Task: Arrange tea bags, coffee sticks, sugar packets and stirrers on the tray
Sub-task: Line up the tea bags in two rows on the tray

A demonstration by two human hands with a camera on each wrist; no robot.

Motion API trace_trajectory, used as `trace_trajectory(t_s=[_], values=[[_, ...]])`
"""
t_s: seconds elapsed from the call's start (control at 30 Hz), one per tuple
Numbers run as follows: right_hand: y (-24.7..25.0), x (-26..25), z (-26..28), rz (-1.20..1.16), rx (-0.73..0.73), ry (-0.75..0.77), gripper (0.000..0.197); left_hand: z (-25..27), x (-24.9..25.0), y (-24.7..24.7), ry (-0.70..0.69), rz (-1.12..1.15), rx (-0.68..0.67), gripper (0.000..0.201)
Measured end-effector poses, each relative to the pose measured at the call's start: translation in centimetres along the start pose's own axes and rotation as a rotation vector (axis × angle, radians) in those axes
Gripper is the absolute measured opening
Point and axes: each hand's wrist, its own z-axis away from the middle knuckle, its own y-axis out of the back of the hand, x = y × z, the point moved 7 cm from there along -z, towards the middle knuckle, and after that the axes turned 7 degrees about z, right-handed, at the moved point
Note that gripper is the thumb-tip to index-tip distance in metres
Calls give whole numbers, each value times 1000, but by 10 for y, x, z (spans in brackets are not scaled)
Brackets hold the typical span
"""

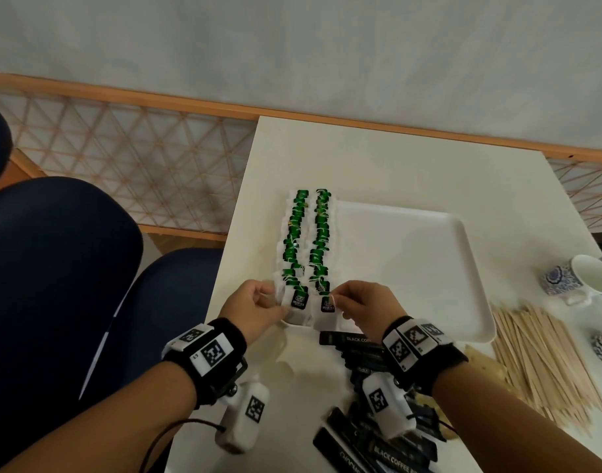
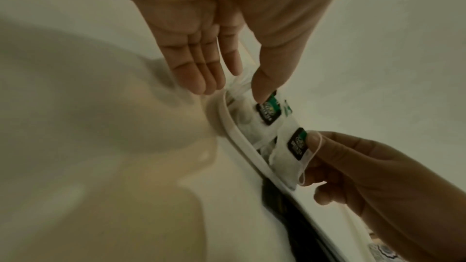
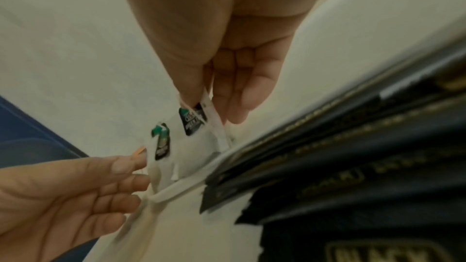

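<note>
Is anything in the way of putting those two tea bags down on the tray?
No. The left hand and right hand pinch the nearest tea bags right at the tray near edge; nothing lies between.

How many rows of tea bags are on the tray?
2: the left row and the right row lie side by side along the tray's left part. Bags overlap, so some may be hidden.

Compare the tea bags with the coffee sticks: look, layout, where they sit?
The tea bags are white with green tags; the coffee sticks are long and black. The tea bags run in two neat overlapping rows on the tray; the coffee sticks lie in a loose pile on the table, off the tray. The left hand and right hand each pinch a tea bag; no hand holds a coffee stick.
</note>
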Motion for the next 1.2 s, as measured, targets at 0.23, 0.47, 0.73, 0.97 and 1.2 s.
trace_trajectory(t_s=[0.23, 0.47, 0.73, 0.97, 1.2], values=[[-5, 18, 3, -36, 21, -100, 41, -3, -4, -4, 38, -54, -2, 62], [-18, 10, 3, 94, 39, -82, 52, -7, -5, -16, 33, -95, -34, 85], [-15, -1, -1, 167, 98, -101, 59, -7, 1, -19, 21, -82, -7, 71], [-12, 13, 3, 36, 62, -137, 62, -7, -1, -18, -6, -95, -48, 58], [-27, -2, 3, 233, -72, -9, 60, 19, 13, -41, 9, -5, -299, 82]])
